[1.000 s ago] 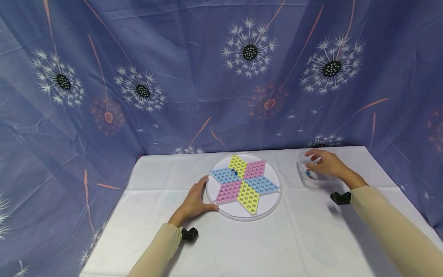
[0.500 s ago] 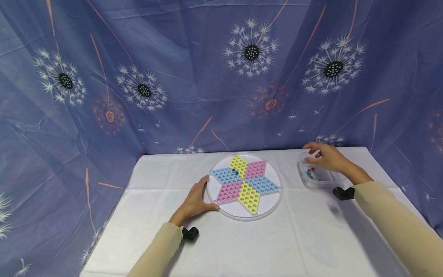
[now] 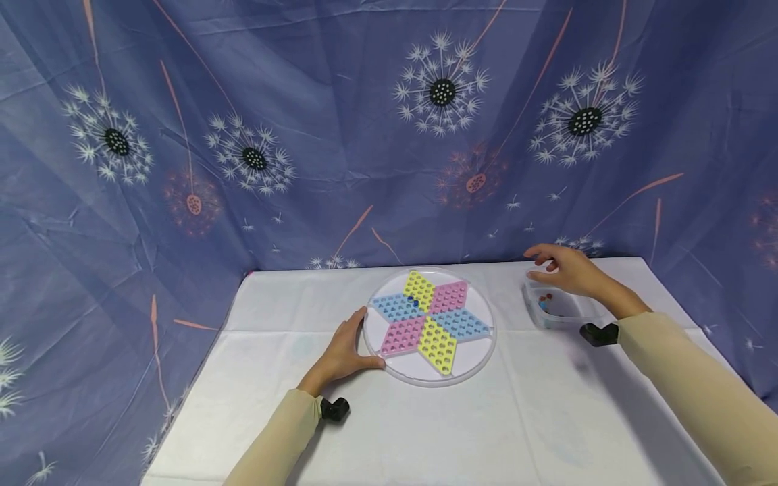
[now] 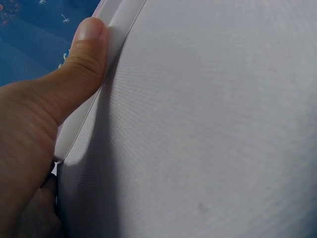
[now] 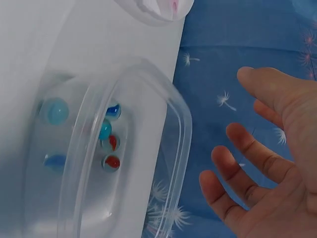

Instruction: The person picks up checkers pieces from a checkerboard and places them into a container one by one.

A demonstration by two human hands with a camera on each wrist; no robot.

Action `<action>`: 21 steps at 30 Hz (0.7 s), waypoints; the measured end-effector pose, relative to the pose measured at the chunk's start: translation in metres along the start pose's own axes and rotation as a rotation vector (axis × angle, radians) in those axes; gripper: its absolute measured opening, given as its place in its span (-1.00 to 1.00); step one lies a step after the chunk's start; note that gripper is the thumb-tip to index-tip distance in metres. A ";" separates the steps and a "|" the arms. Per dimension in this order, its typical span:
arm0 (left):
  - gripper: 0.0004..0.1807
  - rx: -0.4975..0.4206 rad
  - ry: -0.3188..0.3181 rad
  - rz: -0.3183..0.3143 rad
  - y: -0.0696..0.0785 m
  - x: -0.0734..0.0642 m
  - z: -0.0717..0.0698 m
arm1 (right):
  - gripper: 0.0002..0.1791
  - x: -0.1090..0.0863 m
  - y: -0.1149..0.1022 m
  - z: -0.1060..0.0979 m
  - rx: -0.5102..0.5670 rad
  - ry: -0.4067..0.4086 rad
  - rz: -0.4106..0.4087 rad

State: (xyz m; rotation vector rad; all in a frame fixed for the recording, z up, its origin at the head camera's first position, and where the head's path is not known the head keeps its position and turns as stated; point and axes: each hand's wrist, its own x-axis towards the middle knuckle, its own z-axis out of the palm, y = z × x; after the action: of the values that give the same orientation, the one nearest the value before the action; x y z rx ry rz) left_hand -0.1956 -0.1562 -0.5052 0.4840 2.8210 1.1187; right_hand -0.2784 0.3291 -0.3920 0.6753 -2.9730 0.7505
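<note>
A round white Chinese checkers board [image 3: 398, 370] with a six-pointed star of yellow, pink and blue holes lies on the table. Two dark blue marbles [image 3: 416, 304] sit on it near the star's upper left. My left hand [image 3: 339, 351] rests against the board's left edge, its thumb and fingers spread along the rim; the thumb presses the rim in the left wrist view. My right hand [image 3: 568, 271], fingers apart and holding nothing, hovers over a clear plastic container [image 3: 568, 320]. Inside lie several glass marbles, among them a red-swirled marble [image 5: 111, 162] and a teal marble [image 5: 104, 130].
A white cloth covers the table [image 3: 450, 432]. Behind it hangs a blue curtain [image 3: 340, 135] printed with dandelions. The container stands to the right of the board, near the table's back right corner, with a strip of cloth between them.
My right hand has risen out of the container and shifted slightly back and left, leaving more marbles visible inside. My left hand and the board hold their places.
</note>
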 end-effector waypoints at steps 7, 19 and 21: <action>0.38 -0.005 -0.003 -0.009 0.000 -0.001 0.000 | -0.46 0.010 -0.013 0.007 0.010 -0.004 -0.018; 0.38 -0.006 0.000 -0.005 0.001 0.000 -0.001 | -0.52 0.042 -0.050 0.030 0.051 0.049 -0.148; 0.38 -0.002 0.003 0.002 0.001 0.000 0.000 | -0.52 0.049 -0.058 0.035 0.066 0.035 -0.157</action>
State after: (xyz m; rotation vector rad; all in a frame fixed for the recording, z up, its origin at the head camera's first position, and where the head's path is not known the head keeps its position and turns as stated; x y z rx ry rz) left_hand -0.1952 -0.1563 -0.5045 0.4858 2.8228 1.1233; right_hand -0.2958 0.2479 -0.3914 0.8768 -2.8330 0.8427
